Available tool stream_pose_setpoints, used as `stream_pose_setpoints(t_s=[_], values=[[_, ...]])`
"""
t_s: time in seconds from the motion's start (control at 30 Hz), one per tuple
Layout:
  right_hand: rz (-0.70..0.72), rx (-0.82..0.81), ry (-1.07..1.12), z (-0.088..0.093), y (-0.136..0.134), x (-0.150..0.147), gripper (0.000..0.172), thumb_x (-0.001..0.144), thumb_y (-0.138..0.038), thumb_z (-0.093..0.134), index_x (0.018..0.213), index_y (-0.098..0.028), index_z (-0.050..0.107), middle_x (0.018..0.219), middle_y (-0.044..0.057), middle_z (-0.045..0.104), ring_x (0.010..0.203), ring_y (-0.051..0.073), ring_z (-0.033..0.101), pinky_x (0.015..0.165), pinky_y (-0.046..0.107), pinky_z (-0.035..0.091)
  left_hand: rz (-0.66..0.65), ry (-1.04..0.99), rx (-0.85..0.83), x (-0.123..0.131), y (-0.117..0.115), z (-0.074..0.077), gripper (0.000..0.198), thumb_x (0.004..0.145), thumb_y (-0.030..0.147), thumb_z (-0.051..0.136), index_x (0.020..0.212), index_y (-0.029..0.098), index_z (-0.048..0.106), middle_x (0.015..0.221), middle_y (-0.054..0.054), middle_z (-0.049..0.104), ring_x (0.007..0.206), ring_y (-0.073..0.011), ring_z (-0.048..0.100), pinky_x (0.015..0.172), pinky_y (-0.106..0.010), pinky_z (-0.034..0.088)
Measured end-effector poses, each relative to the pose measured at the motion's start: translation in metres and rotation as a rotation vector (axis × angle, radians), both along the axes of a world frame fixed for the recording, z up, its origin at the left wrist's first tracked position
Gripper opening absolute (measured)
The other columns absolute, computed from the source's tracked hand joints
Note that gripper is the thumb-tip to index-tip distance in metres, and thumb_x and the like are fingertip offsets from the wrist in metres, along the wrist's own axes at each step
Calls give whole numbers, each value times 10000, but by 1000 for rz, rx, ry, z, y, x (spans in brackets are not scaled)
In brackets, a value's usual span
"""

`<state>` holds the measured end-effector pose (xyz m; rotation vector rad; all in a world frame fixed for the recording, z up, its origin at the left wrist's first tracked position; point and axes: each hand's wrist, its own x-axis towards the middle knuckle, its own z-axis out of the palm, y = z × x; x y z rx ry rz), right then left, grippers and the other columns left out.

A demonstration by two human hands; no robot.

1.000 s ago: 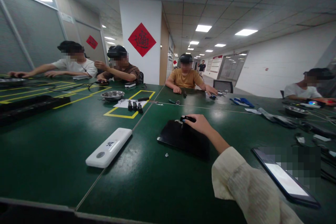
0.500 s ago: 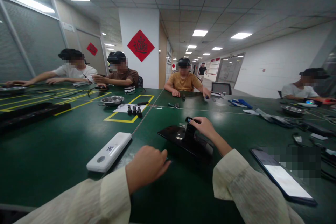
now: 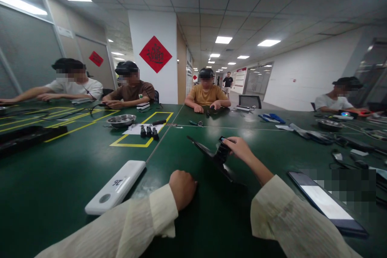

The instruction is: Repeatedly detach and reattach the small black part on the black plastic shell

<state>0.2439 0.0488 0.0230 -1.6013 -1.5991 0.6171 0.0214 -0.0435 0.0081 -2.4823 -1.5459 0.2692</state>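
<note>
A glossy black monitor stand [image 3: 208, 149] is tilted up over the green table, its flat base slanting from upper left to lower right. My right hand [image 3: 240, 149] grips the stand's short neck, fingers and thumb closed round its end. To the left of the stand, my left hand [image 3: 183, 187] is curled into a fist low at the table, apart from the stand. Its fingertips are turned under, so whatever they may hold is hidden. A white box-shaped device [image 3: 116, 187] marked 26 lies left of my left hand.
A phone with a lit screen [image 3: 326, 201] lies to the right. Three small black parts [image 3: 149, 132] stand near a metal bowl [image 3: 121, 120] and yellow tape. Cables and bags [image 3: 311, 134] cover the right side. Several people sit round the green table [image 3: 169, 153].
My right hand has turned the monitor stand so its base is steeper, seen more edge-on. My left hand has curled in more tightly. The view has shifted slightly right.
</note>
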Motion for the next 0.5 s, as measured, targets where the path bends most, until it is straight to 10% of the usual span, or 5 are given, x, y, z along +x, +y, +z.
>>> stream_pose_setpoints(t_s=[0.27,0.5], values=[[30,-99,412,-6,0,4,459,775,-291,471,1193,-126,562,520,-31,560,308,91,404,310,213,308,-22,23,-112,-2,3,11,429,921,322,333,842,118,702,818,-154,693,805,-283,667,649,-384,519],[36,-33,501,-31,-9,3,208,744,-271,516,777,-140,675,690,72,678,614,188,623,533,275,490,27,-315,-61,-10,22,1,411,907,378,295,849,139,624,785,-126,669,759,-268,652,628,-348,470]])
